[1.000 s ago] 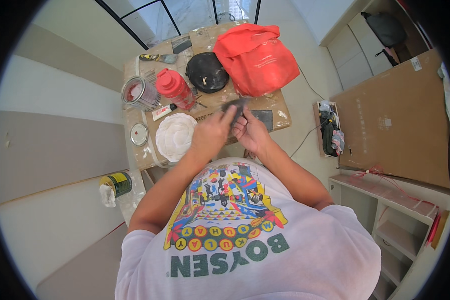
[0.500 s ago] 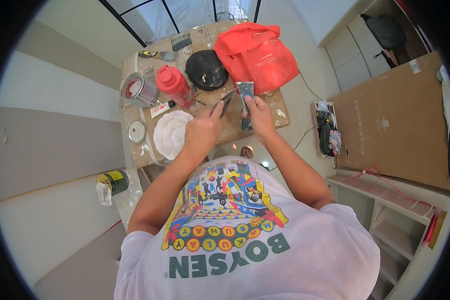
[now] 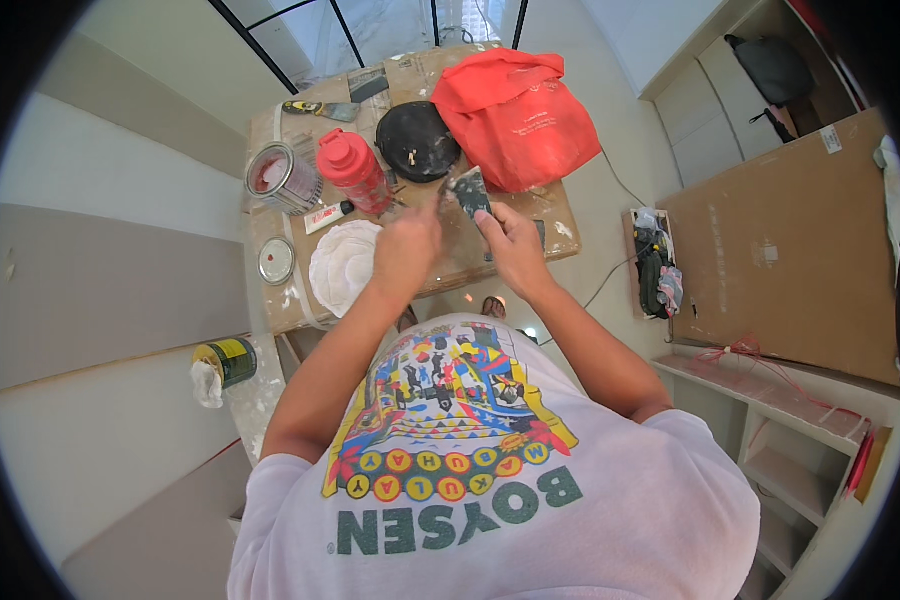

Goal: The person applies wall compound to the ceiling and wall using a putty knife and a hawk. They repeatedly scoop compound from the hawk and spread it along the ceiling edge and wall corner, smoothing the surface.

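Observation:
My right hand [image 3: 515, 245] is closed round a dark flat scraper [image 3: 472, 192], whose upper end is smeared with white. Its other end shows beyond my fingers. My left hand [image 3: 408, 242], blurred by motion, is closed on a thin dark blade [image 3: 446, 188], also blurred, close beside the scraper's white-smeared end. Both hands are above the near part of a cardboard-covered table [image 3: 452, 268]. Left of my left hand lies a round white cloth pad [image 3: 344, 265]. A red bottle [image 3: 354, 172] and a black round pouch [image 3: 417, 142] stand just past it.
A red bag [image 3: 520, 120] lies at the far right of the table. On the left are an open paint can [image 3: 288, 180], its lid [image 3: 277, 260], a small tube [image 3: 328, 217] and a putty knife [image 3: 322, 110]. A large cardboard panel [image 3: 770, 240] leans at the right.
The scraper in my right hand has tilted, its upper end swinging left. My left hand has shifted slightly left and down, and has become blurred.

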### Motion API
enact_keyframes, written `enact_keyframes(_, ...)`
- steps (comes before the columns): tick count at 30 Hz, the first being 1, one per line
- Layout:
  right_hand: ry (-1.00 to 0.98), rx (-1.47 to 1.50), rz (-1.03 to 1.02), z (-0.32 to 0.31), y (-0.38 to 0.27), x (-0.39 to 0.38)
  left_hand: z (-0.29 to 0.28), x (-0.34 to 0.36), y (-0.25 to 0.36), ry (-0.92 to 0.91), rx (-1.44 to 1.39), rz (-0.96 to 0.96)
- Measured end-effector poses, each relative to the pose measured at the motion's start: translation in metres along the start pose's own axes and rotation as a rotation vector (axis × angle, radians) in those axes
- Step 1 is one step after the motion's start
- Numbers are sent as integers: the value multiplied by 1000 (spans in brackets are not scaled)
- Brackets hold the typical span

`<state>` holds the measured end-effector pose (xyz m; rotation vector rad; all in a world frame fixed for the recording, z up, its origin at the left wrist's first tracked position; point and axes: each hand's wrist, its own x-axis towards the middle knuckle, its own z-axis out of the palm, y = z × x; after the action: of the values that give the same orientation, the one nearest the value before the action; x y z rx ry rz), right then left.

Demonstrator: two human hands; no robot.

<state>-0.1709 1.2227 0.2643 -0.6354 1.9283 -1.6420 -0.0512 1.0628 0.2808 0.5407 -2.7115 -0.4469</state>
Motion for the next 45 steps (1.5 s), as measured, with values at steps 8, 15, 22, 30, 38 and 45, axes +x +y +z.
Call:
enact_keyframes(8, 244, -334, -273, -26, -26, -14, 6, 0, -35, -226, -1787, -897)
enact_keyframes(15, 132, -655, -778, 8, -26, -6, 18, -16, -29, -681, -2303, -1004)
enact_keyframes(22, 190, -643, -549, -13, -6, 9, 12, -44, -33, -741, -2401, -1026)
enact_keyframes(30, 89, -142, -141, -20, 13, -5, -3, -68, -34, -516, -2156, -1137)
enact_keyframes(38, 89, 238, 548, 18, 60, -40, -6, -110, -61, -439, -1821, -1145)
enact_keyframes(45, 143, -30, 579, 7, 66, -74, -9, -124, -110, -445, -1516, -1110)
